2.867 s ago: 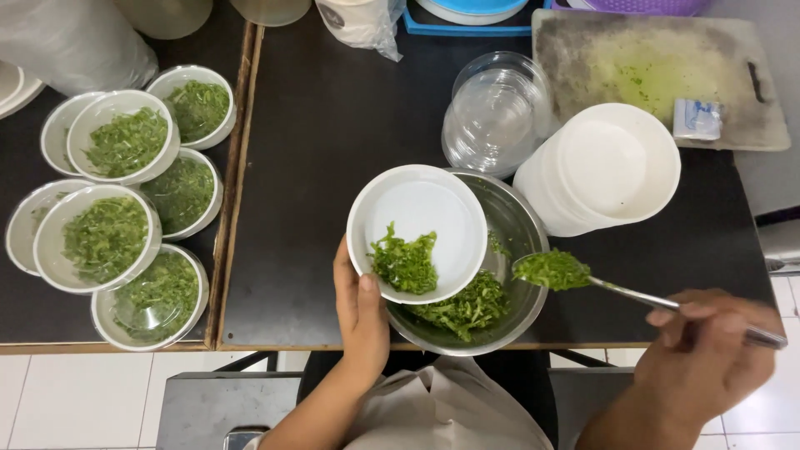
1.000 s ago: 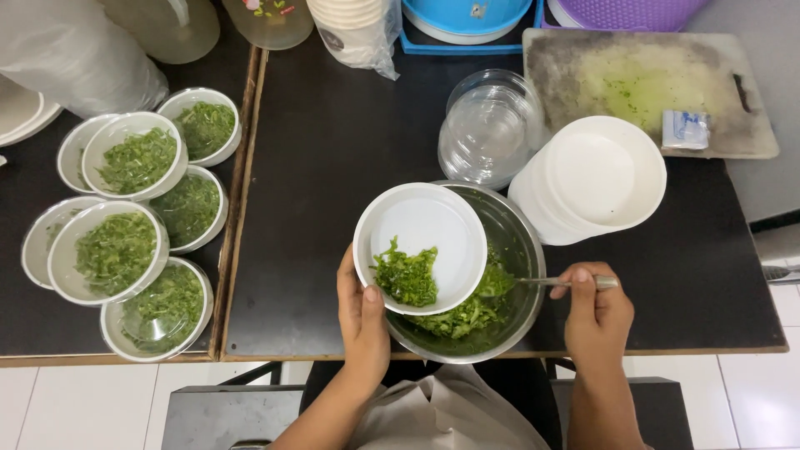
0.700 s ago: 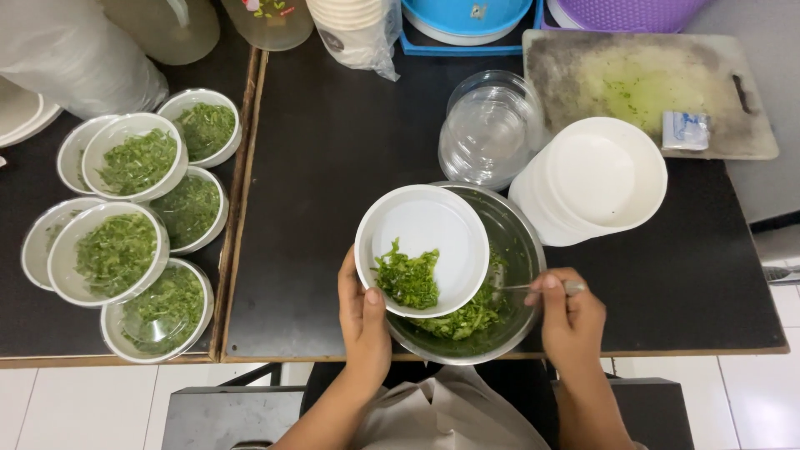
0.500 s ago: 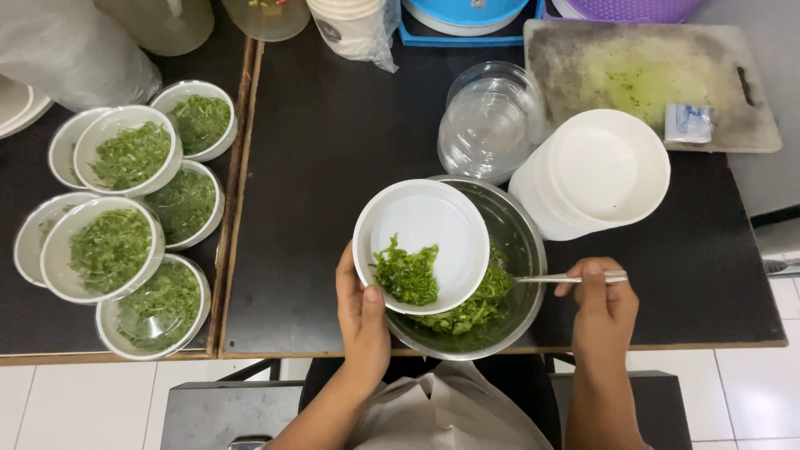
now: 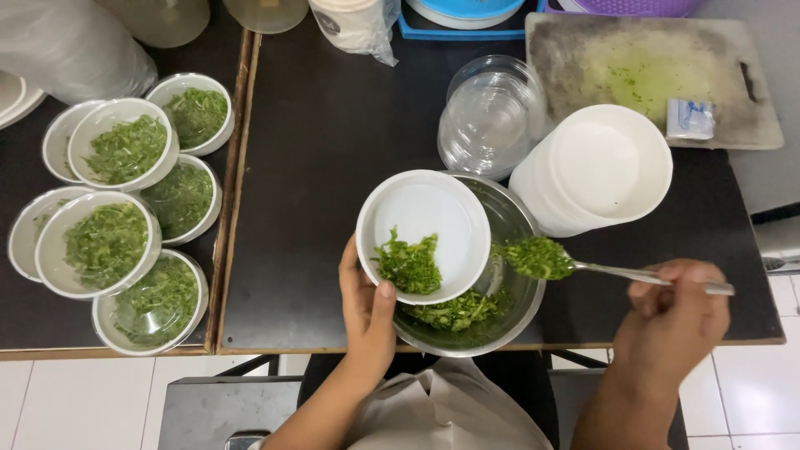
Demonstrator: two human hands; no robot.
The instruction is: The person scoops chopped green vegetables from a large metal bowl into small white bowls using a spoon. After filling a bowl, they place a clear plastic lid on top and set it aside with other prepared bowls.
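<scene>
My left hand (image 5: 365,307) grips a white bowl (image 5: 433,212) by its near rim, tilted over a metal mixing bowl (image 5: 521,229). A small heap of chopped green herbs (image 5: 408,265) lies in the white bowl's lower side. More chopped greens (image 5: 454,311) sit in the bottom of the metal bowl. My right hand (image 5: 673,312) holds a metal spoon (image 5: 621,272) by its handle. The spoon carries a mound of greens (image 5: 537,257) above the metal bowl, just right of the white bowl.
A stack of empty white bowls (image 5: 604,171) stands right of the metal bowl, with clear plastic lids (image 5: 492,112) behind it. A stained cutting board (image 5: 650,75) lies at the back right. Several filled bowls of greens (image 5: 125,217) are stacked on the left table.
The spoon dipped into the metal bowl and has come up loaded with greens. My right hand has moved to the right. The white bowl stays in my left hand.
</scene>
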